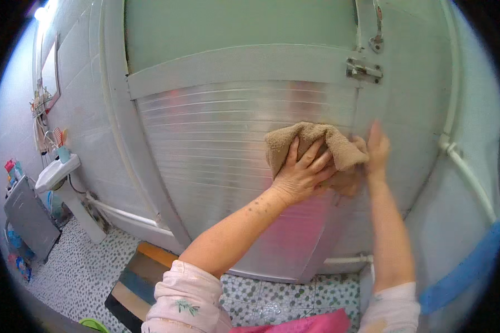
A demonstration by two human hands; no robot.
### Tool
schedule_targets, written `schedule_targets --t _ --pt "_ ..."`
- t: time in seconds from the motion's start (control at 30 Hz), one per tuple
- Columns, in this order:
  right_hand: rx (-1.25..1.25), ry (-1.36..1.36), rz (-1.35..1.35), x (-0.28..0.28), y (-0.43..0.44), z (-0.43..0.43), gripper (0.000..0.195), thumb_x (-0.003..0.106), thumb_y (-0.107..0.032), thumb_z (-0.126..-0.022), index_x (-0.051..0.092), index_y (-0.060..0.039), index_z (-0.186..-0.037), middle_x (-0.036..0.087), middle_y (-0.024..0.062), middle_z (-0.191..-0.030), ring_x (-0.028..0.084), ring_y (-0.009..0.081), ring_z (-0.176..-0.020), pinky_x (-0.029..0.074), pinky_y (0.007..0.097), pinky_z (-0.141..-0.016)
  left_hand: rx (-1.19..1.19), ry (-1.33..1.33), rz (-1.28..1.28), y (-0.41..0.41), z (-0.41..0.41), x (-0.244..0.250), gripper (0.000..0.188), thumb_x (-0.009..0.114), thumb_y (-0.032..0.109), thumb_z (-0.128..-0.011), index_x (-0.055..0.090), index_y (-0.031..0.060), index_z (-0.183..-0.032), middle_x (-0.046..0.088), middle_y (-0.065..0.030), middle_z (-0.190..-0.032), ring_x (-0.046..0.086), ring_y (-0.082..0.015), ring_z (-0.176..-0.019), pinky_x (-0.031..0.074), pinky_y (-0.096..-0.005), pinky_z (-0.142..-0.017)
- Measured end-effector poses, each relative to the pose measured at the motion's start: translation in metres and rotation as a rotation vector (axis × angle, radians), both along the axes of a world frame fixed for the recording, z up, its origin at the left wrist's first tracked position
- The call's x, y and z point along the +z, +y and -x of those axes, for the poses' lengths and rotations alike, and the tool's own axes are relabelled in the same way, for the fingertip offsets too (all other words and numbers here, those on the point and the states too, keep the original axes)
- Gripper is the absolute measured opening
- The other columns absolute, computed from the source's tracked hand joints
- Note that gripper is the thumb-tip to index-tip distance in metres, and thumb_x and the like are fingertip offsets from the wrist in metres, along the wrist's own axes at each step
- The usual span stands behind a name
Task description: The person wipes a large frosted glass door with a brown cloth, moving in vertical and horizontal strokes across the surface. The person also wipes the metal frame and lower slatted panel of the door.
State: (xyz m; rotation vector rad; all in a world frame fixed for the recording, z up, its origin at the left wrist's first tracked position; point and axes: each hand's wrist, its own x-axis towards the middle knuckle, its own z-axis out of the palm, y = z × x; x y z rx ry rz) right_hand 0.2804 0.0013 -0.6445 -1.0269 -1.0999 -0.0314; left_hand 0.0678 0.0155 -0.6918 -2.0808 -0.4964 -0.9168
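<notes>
With fingers spread, my left hand (304, 175) presses a brown terry cloth (300, 135) against the lower part of a door. This part is a ribbed, translucent panel (200, 137) set in a pale frame (241, 64). My right hand (377, 152) is raised by the door's right side, at the cloth's right end. It is blurred, and whether its fingers grip the cloth cannot be made out. Above it a metal slide bolt (363, 71) is fixed to the frame, with a worn door handle (376, 41) higher up.
Left, a white pedestal washbasin (58, 171) stands near a grey appliance-like cabinet (31, 218). A striped mat (139, 279) lies on the pebble-patterned floor (81, 258). Pale pipes (468, 179) run along the right wall, above a blue object (462, 270). A green rim (92, 324) shows at the bottom.
</notes>
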Motion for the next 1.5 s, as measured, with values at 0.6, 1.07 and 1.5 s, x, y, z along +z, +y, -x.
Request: schedule_targets --t 0.6,1.07,1.5 --pt "-0.195 -0.087 0.084 -0.007 -0.004 -0.003 0.081 0.029 -0.064 -0.090 0.053 0.0081 -0.119 0.056 0.0224 -0.119 0.050 0.0305 -0.115 0.035 0.0330 -0.097 0.506 -0.751 0.041 0.073 0.278 -0.045 0.073 0.049 0.054 -0.080 0.035 0.0107 -0.136 0.020 -0.0237 -0.141 0.011 -0.0453 -0.132 0.002 -0.0615 -0.105" --pt "-0.160 -0.082 -0.025 0.006 -0.015 0.015 0.067 0.033 -0.065 -0.089 0.044 -0.0021 -0.070 0.044 0.0052 -0.067 0.042 0.0177 -0.069 0.039 0.0324 -0.068 0.075 -0.206 0.114 0.009 0.047 -0.119 0.048 0.058 0.050 -0.075 0.052 0.0313 -0.118 0.031 -0.0053 -0.137 0.017 -0.0354 -0.133 0.005 -0.0710 -0.098" --pt "-0.111 -0.020 -0.055 -0.005 0.008 -0.008 0.072 0.036 -0.064 -0.089 0.059 0.0043 -0.095 0.055 0.0082 -0.086 0.049 0.0190 -0.085 0.039 0.0288 -0.083 0.182 0.113 0.015 0.017 0.096 -0.108 0.050 0.054 0.059 -0.076 0.050 0.0392 -0.122 0.032 0.0061 -0.140 0.016 -0.0217 -0.136 0.004 -0.0643 -0.103"
